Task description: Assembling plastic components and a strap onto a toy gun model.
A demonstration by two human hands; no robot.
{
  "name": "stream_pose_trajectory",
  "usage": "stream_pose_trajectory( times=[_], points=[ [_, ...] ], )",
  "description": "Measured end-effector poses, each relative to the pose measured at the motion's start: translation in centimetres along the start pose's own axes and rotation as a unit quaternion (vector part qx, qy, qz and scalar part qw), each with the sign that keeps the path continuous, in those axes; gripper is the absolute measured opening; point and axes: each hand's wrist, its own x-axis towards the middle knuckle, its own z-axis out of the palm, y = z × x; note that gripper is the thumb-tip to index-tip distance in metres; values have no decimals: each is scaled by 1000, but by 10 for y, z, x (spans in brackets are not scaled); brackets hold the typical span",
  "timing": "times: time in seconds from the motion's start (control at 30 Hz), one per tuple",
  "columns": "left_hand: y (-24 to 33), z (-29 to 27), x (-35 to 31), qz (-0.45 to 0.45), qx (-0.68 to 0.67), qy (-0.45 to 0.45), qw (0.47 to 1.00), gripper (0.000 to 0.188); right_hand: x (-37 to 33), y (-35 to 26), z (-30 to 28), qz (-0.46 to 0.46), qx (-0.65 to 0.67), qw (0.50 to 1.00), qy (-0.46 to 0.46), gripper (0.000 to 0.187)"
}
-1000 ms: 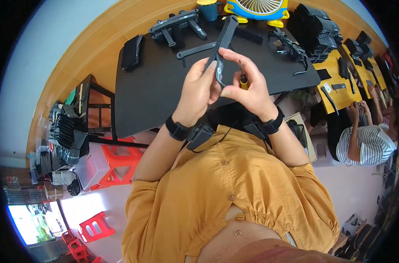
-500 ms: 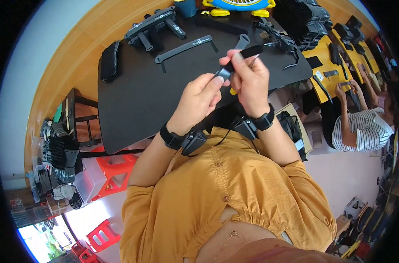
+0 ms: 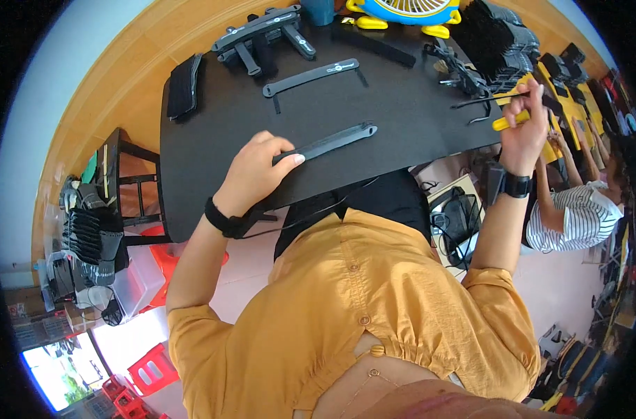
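On the near part of the table, a grey strap (image 3: 335, 142) with a hole at its far end lies slanting up to the right. My left hand (image 3: 255, 171) is closed over its near end, thumb on top. Out past the table's right edge, my right hand (image 3: 527, 136) is raised, its fingers wrapped round a tool with a yellow handle (image 3: 510, 121). A thin dark rod (image 3: 482, 103) runs left from those fingers; I cannot tell whether it belongs to the tool. Farther back lies another grey strap (image 3: 311, 77) with short black tabs.
At the back of the dark table (image 3: 213, 160) are stacked grey straps (image 3: 258, 38), a folded black cloth piece (image 3: 185, 87), a blue cup (image 3: 318, 10) and a blue-and-yellow fan (image 3: 405, 10). Black clips (image 3: 461, 70) lie at the right. A person in a striped top (image 3: 576, 216) works beyond.
My hands, together over the table before, are now apart. The left has moved left and down, with the grey strap on the table; the right has swung far right with the yellow-handled tool.
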Motion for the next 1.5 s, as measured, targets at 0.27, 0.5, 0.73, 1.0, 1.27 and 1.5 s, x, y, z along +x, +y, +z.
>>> stream_pose_trajectory(
  times=[0.27,0.5,0.73,1.0,1.27,1.5],
  points=[
    [23,-24,25,161,-206,110,959,15,-71,52,114,158,3,950,-269,24],
    [41,-23,31,-110,-416,-146,891,29,-76,75,142,269,26,901,-339,27],
    [13,-13,36,-5,-279,-30,960,24,-46,90,119,320,-237,856,-330,23],
    [-32,-37,46,-96,-411,-92,902,30,5,102,106,353,-296,840,-287,18],
    [-68,-28,83,-164,-324,60,930,26,44,136,122,349,-398,771,-354,16],
    [-86,-10,85,-183,-286,52,939,24,49,158,110,363,-445,730,-371,17]
  ],
)
